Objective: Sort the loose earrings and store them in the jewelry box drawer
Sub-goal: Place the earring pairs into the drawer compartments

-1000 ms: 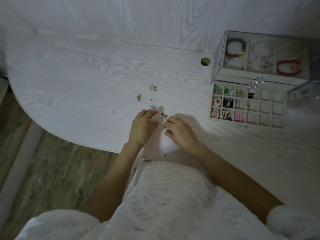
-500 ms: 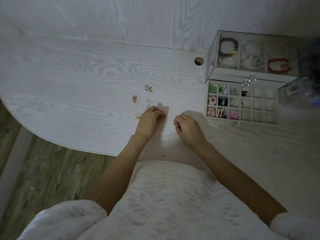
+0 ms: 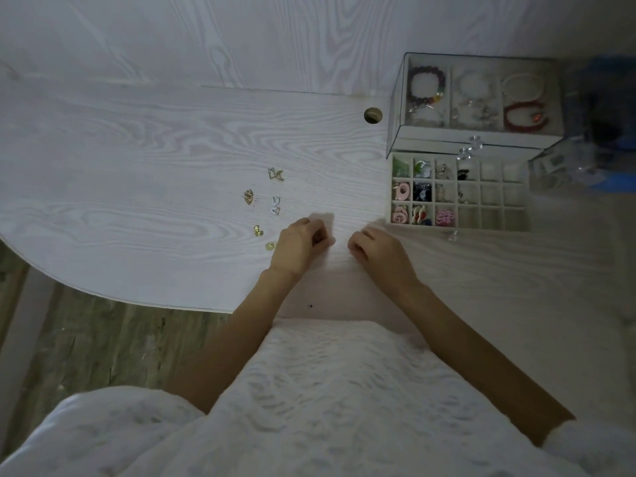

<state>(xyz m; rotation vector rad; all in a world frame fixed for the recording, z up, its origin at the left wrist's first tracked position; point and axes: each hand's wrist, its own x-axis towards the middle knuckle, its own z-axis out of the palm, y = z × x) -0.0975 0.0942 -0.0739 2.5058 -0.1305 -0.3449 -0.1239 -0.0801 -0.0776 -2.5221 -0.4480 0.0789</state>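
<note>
Several loose earrings lie on the white desk: a gold butterfly pair [image 3: 276, 174], a gold heart pair [image 3: 248, 197], a silver pair [image 3: 276, 205], a small gold one [image 3: 258, 230] and a yellow-green one [image 3: 270, 246]. Just right of them, my left hand [image 3: 299, 244] has its fingertips pinched together; what they hold is hidden. My right hand [image 3: 375, 251] is curled close beside it, with a small shiny earring glinting at its fingertips. The open jewelry box drawer [image 3: 490, 215] lies to the upper right, its left compartments filled with earrings.
The glass jewelry box [image 3: 447, 132] above the drawer holds bracelets. A round cable hole [image 3: 373, 115] sits left of it. Blurred blue and clear objects [image 3: 599, 132] stand at the far right. The desk's curved front edge [image 3: 137, 297] drops to wooden floor.
A small dark earring lay between my hands; my left fingers closed over it and it no longer shows on the desk. Both hands drew slightly apart, and two more earrings show left of my left hand.
</note>
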